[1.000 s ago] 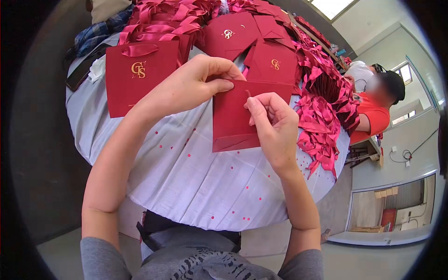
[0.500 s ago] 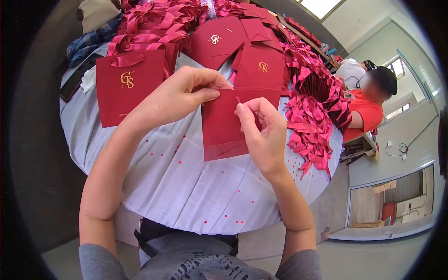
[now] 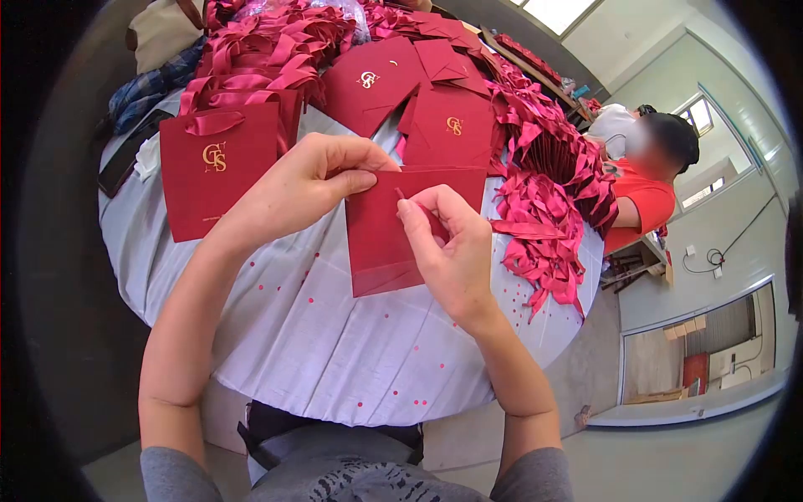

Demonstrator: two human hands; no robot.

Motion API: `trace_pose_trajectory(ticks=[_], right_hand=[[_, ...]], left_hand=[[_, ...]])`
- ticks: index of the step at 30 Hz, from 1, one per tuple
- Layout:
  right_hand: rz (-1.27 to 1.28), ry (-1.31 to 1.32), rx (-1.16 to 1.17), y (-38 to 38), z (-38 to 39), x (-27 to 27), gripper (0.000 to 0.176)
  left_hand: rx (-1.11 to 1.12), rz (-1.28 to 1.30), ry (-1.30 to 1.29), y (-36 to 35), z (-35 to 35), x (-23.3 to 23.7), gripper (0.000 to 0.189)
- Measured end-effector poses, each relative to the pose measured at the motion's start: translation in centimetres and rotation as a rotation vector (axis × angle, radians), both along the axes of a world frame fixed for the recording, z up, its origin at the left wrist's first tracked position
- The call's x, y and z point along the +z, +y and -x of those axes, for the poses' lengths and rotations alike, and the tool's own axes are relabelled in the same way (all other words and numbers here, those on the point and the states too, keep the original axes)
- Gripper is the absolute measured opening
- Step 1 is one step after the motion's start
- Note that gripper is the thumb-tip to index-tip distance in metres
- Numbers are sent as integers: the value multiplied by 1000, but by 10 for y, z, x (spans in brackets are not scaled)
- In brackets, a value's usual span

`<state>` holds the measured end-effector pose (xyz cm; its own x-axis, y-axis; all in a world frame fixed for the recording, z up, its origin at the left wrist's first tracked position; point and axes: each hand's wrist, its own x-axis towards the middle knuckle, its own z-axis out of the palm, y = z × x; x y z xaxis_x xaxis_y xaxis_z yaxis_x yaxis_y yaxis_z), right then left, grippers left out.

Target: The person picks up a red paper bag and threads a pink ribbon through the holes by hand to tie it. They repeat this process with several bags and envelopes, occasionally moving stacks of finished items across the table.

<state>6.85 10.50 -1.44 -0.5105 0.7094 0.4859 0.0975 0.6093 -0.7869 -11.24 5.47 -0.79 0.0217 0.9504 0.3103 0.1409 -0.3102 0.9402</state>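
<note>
A dark red paper bag (image 3: 378,238) is in front of me over the white-covered table, its folded bottom toward me. My left hand (image 3: 335,174) is closed on its upper left edge, thumb on the near side and fingertips hidden behind the paper. My right hand (image 3: 456,255) pinches a thin ribbon end (image 3: 400,193) in front of the bag, just below its top edge. The rest of that ribbon is hidden. Left of my left hand stands a finished-looking red bag (image 3: 219,171) with a gold logo and ribbon handle.
Flat red bags (image 3: 456,125) lie beyond my hands. Ribbon-handled bags (image 3: 259,58) are packed at the back left. Loose ribbons (image 3: 544,243) heap up on the right. Small red dots litter the white table cover (image 3: 326,360). A person in an orange-red shirt (image 3: 640,201) sits at the right.
The whole view has shifted slightly, so the table contents appear a little further left. Both hands keep their grip on the bag and ribbon; the right hand has barely moved against the bag.
</note>
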Motion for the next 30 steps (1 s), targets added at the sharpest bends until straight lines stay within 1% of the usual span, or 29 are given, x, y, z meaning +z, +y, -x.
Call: trace_pose_trajectory(ticks=[4, 6, 8, 10, 11, 13, 14, 15, 17, 19, 21, 25, 27, 30], right_hand=[[-48, -13, -20, 0, 0, 0, 14], [-9, -39, -25, -1, 0, 0, 14], [-34, -10, -28, -2, 1, -1, 16], [9, 0, -37, -5, 0, 0, 17], [-8, 0, -52, -7, 0, 0, 18], [-1, 1, -77, -11, -1, 1, 18], [10, -2, -96, -13, -1, 2, 18], [37, 13, -104, -16, 0, 1, 18], [24, 19, -119, -17, 1, 1, 18], [14, 23, -133, -18, 1, -2, 18], [10, 56, -138, -18, 3, -7, 18], [49, 60, -140, -21, 3, -5, 18], [11, 112, -130, -19, 4, -8, 17], [32, 141, -103, -18, 5, -5, 16]], left_hand=[[7, -27, 9, -1, -2, 1, 18], [31, -18, 13, -3, -4, 3, 17], [44, -9, 26, -7, -7, 7, 18], [83, -15, 50, -9, -11, 8, 21], [78, -22, 54, -12, -13, 11, 21], [158, -21, 202, -18, -19, 18, 19], [178, -86, 190, -18, -22, 15, 20], [174, -92, 191, -20, -25, 16, 20], [267, -188, 317, -24, -30, 19, 21], [298, -245, 338, -22, -35, 13, 21], [356, -384, 369, -22, -39, 11, 17], [398, -417, 389, -23, -45, 8, 17], [380, -498, 457, -23, -45, 7, 19], [402, -488, 476, -25, -51, 9, 22]])
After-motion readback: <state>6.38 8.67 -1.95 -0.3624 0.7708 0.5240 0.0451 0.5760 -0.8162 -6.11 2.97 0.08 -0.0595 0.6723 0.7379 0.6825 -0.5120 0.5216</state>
